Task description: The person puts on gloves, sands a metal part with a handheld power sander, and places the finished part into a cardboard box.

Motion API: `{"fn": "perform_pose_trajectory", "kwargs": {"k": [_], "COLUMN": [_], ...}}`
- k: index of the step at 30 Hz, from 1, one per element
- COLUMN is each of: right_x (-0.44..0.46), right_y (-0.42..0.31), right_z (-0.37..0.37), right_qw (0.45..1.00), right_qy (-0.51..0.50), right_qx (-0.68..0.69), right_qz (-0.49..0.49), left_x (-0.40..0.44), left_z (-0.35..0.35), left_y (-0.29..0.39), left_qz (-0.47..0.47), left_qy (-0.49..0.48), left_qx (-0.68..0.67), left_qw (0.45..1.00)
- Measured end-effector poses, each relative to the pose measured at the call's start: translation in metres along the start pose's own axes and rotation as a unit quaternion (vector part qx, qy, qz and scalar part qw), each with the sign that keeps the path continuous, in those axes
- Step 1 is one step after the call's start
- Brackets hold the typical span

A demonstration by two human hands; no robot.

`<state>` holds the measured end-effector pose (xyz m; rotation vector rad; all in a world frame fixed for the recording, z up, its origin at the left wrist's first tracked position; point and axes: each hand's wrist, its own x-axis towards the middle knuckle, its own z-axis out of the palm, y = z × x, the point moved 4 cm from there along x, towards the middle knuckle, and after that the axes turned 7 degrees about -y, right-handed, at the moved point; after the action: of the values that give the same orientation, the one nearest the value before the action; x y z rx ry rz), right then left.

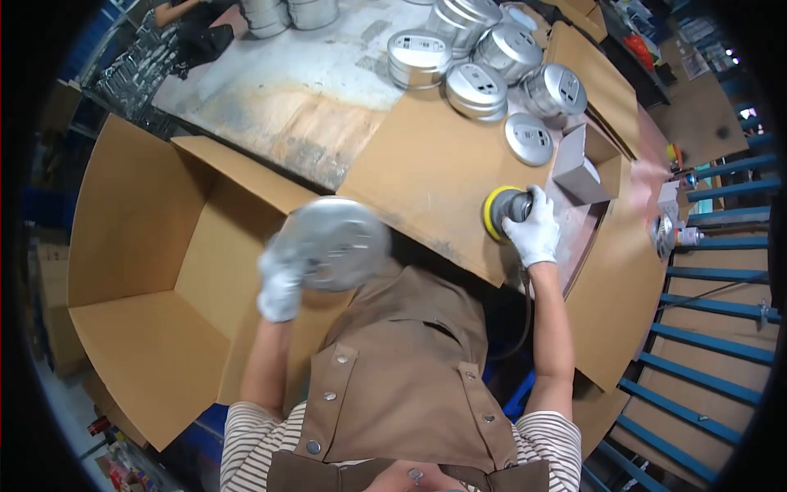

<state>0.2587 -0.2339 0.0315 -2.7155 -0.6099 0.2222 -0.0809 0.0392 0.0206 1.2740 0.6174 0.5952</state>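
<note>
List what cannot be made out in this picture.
All in the head view:
Metal disc in the left hand: surface details lost to motion blur.
Yellow-rimmed tool in the right hand: underside hidden by its own body.
Hose: far end hidden behind the apron.
Co-worker: head cut off by the top edge.
Lid: markings too small to read.

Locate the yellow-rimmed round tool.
In the head view, the round tool is right of centre, held in the right hand, below and left of the small open box.
</note>
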Motion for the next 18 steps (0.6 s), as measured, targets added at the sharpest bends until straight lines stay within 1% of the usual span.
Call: {"fn": "perform_pose_trajectory", "kwargs": {"k": [1, 2, 3, 5, 6, 7, 8, 10, 11, 12, 13, 14, 15, 16, 17, 18], "right_x": [0.003, 0.005, 0.005, 0.010, 0.011, 0.007, 0.006, 0.008, 0.013, 0.019, 0.016, 0.016, 0.012, 0.011, 0.011, 0.008], "right_y": [0.004, 0.006, 0.007, 0.021, 0.023, 0.013, 0.011, 0.016, 0.020, 0.023, 0.018, 0.010, 0.008, 0.006, 0.010, 0.012], "right_z": [0.000, -0.001, -0.003, -0.002, 0.006, 0.001, 0.001, 0.003, 0.008, 0.009, 0.004, -0.003, -0.007, -0.010, -0.007, -0.004], "right_qw": [1.000, 0.999, 0.999, 0.999, 1.000, 0.999, 0.999, 1.000, 0.998, 0.995, 0.993, 0.998, 0.999, 0.999, 0.999, 0.999], "right_qy": [0.008, 0.014, 0.015, 0.022, 0.015, -0.030, -0.019, 0.005, 0.007, 0.023, 0.056, 0.022, 0.009, -0.005, 0.000, 0.009], "right_qx": [-0.002, -0.004, -0.007, -0.007, -0.005, -0.013, -0.028, -0.013, -0.023, -0.042, -0.056, -0.031, -0.009, -0.039, -0.042, -0.005], "right_qz": [0.015, 0.031, 0.039, 0.029, 0.019, 0.043, 0.029, -0.007, -0.052, -0.086, -0.092, -0.051, -0.040, -0.026, -0.016, -0.048], "left_x": [-0.004, -0.001, -0.001, 0.007, 0.014, 0.025, 0.025, 0.036, 0.063, 0.078, 0.085, 0.090, 0.090, 0.101, 0.117, 0.126], "left_z": [-0.045, -0.068, -0.088, -0.139, -0.172, -0.210, -0.250, -0.320, -0.336, -0.334, -0.294, -0.292, -0.302, -0.315, -0.333, -0.343], "left_y": [-0.006, 0.011, 0.025, 0.037, 0.031, 0.012, -0.011, -0.078, -0.108, -0.140, -0.143, -0.166, -0.179, -0.191, -0.208, -0.207], "left_qz": [-0.007, 0.017, 0.040, 0.101, 0.072, 0.042, 0.012, -0.074, -0.115, -0.174, -0.170, -0.159, -0.218, -0.275, -0.209, -0.207], "left_qy": [0.020, 0.118, 0.216, 0.293, 0.334, 0.375, 0.410, 0.299, 0.215, 0.074, -0.008, -0.054, -0.078, -0.040, -0.018, 0.007], "left_qx": [-0.051, -0.092, -0.133, -0.129, -0.100, -0.072, -0.048, -0.029, -0.026, -0.125, -0.213, -0.183, -0.161, -0.162, -0.167, -0.142], "left_qw": [0.998, 0.989, 0.966, 0.942, 0.934, 0.923, 0.911, 0.951, 0.970, 0.974, 0.962, 0.969, 0.959, 0.947, 0.963, 0.968]}}
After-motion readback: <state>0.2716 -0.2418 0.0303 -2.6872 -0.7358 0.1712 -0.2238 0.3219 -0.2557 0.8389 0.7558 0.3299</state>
